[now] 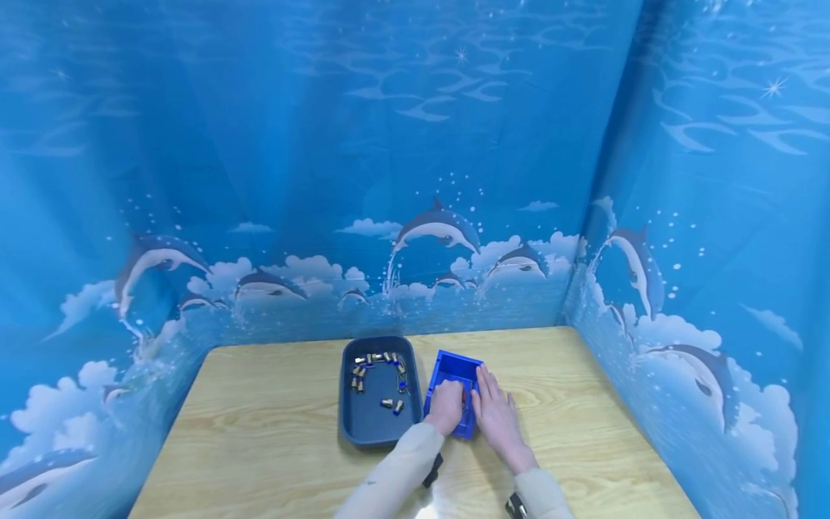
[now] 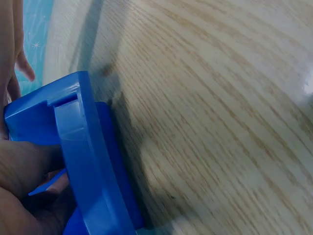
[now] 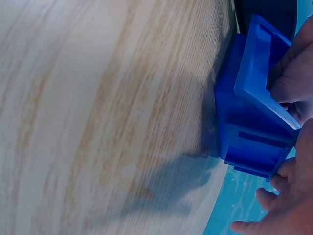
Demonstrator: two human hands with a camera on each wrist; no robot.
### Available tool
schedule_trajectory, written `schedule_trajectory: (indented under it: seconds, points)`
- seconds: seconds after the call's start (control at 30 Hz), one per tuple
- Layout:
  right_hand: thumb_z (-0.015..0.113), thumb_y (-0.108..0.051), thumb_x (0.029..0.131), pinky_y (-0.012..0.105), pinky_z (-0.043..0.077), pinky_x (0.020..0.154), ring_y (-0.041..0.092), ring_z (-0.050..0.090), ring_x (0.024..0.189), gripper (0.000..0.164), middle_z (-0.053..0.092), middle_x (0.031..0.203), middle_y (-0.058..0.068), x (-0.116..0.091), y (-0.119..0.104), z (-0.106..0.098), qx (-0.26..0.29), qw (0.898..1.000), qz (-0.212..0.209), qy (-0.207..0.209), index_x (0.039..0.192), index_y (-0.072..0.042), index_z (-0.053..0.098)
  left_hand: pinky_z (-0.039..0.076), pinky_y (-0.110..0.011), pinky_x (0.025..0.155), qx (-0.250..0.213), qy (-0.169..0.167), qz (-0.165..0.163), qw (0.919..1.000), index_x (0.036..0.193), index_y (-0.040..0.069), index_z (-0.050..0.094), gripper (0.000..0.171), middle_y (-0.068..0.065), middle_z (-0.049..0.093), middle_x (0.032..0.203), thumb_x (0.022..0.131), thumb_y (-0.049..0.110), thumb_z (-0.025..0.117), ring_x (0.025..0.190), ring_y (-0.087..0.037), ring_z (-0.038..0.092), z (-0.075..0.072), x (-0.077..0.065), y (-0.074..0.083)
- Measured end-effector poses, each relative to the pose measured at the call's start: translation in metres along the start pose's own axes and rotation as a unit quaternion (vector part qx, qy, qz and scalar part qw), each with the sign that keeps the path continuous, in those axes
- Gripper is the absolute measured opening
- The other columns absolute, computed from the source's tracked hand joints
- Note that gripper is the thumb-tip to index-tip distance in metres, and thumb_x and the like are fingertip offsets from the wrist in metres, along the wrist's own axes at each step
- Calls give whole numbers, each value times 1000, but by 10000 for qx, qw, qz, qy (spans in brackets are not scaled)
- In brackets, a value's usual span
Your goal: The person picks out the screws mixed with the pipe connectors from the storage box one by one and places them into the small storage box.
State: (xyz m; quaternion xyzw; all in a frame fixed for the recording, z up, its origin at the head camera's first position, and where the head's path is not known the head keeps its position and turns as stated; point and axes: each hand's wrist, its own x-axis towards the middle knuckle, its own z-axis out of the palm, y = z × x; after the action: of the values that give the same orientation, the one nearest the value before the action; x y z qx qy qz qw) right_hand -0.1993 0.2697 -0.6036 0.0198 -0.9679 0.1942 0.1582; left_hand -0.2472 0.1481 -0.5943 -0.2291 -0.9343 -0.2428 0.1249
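Note:
A small blue plastic bin (image 1: 462,362) stands on the table, turned slightly. My left hand (image 1: 447,406) reaches down inside it with the fingers bent; the bin wall hides the fingertips in the left wrist view, so whether they pinch anything cannot be told. Along the bin's right side lies my right hand (image 1: 498,418), fingers fairly straight, touching the rim. The right wrist view shows that hand's spread fingers (image 3: 266,198) beside the bin's outer wall (image 3: 254,129). Left of the bin, a dark grey tray (image 1: 369,431) holds several small brass-coloured fittings with blue parts (image 1: 359,371).
The wood-grain table (image 1: 272,425) carries the tray and bin side by side, with a narrow gap. A blue curtain (image 1: 311,180) printed with dolphins closes off the back and sides. Dark straps (image 1: 433,470) sit at the wrists.

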Motion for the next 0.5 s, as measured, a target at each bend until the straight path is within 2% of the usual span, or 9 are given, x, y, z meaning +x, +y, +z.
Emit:
schedule_trajectory:
  seconds: [0.17, 0.33, 0.5]
  points:
    - [48, -24, 107, 73, 35, 105, 41, 43, 141, 52, 38, 159, 18, 0, -1, 0, -36, 10000, 12, -42, 152, 0, 41, 55, -33, 53, 68, -1, 16, 10000, 63, 9, 70, 18, -7, 69, 65, 74, -4, 73, 62, -25, 70, -5, -2, 1]
    - [49, -23, 107, 74, 34, 105, 41, 42, 142, 52, 38, 159, 17, 0, -2, -1, 1, 10000, 56, -69, 153, 0, 40, 56, -35, 54, 100, 0, 15, 9999, 63, 9, 70, 17, -8, 70, 66, 75, -3, 74, 63, -27, 71, -4, -1, 1]
    - [47, -25, 108, 74, 34, 106, 40, 40, 143, 52, 37, 160, 17, 0, -1, 0, -6, 9999, 72, -123, 153, -1, 39, 58, -35, 59, -133, -26, 34, 9999, 71, 7, 74, 12, -8, 73, 71, 79, -1, 73, 68, -26, 72, -6, 1, 0]
